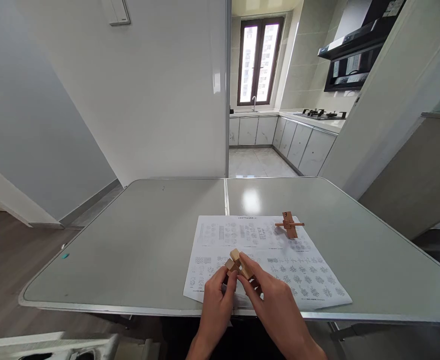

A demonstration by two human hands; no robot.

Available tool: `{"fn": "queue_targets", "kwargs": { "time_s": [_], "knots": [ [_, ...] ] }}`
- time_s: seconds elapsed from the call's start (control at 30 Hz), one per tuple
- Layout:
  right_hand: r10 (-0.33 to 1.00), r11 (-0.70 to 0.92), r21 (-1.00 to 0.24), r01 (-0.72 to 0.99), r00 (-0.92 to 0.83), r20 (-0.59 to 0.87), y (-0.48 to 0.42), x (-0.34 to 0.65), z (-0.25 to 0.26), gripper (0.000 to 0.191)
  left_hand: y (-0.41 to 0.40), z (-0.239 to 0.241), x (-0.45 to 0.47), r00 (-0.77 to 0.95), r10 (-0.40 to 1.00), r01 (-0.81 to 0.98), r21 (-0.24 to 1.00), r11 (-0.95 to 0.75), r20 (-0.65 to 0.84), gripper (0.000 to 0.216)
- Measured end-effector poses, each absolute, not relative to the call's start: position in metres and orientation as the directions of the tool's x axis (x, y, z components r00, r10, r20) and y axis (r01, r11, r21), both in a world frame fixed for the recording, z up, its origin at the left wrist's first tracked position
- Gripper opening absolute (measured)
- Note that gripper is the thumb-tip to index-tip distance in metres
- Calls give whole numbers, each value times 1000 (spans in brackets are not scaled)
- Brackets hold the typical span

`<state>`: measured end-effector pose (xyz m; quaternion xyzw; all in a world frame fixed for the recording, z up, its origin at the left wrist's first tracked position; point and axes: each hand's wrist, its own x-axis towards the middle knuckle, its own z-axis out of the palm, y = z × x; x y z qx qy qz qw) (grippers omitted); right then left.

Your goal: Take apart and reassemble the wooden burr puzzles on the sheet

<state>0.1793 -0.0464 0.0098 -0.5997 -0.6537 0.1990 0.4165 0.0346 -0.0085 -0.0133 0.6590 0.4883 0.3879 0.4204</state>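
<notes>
Both my hands hold a small wooden interlocking puzzle (238, 265) just above the near edge of the table. My left hand (216, 300) pinches its left side with thumb and fingers. My right hand (276, 305) grips its right side, fingers closed on the wooden bars. Under the puzzle lies a printed instruction sheet (298, 272) covered with small diagrams. A second wooden piece (289, 224), a block crossed by a thin stick, stands at the sheet's far right corner, away from both hands.
The grey folding table (137, 240) has a metal rim and a centre seam. A small teal spot (65, 256) sits near its left edge. Behind is a white wall, and a kitchen doorway (259, 125) with cabinets, a stove and a window.
</notes>
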Motion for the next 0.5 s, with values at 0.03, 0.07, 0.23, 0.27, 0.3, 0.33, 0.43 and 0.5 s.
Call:
{"fn": "queue_targets", "kwargs": {
  "time_s": [0.03, 0.07, 0.23, 0.27, 0.3, 0.33, 0.43, 0.5],
  "knots": [
    [942, 221, -757, 616, 68, 330, -46, 180, 8, 47, -9, -14, 35, 223, 970, 319, 932, -170, 101, 41],
    [936, 238, -757, 608, 65, 346, -46, 180, 7, 46, -9, -15, 34, 226, 969, 318, 933, -172, 101, 40],
    [938, 270, -788, 554, 33, 344, -48, 180, 5, 43, -9, -15, 34, 261, 961, 273, 948, -163, 90, 36],
    [941, 263, -798, 543, 37, 335, -49, 180, 6, 42, -10, -15, 34, 261, 962, 264, 952, -153, 82, 36],
    [945, 254, -809, 530, 44, 325, -50, 179, 7, 42, -10, -15, 34, 257, 963, 256, 956, -143, 75, 36],
    [948, 244, -822, 515, 51, 313, -51, 178, 8, 40, -10, -14, 34, 253, 965, 251, 959, -134, 69, 35],
    [962, 204, -857, 474, 65, 265, -53, 176, 9, 32, -11, -12, 35, 249, 966, 243, 961, -135, 72, 34],
    [968, 186, -868, 460, 65, 242, -53, 176, 10, 28, -12, -11, 34, 259, 962, 236, 960, -150, 87, 33]
  ]
}}
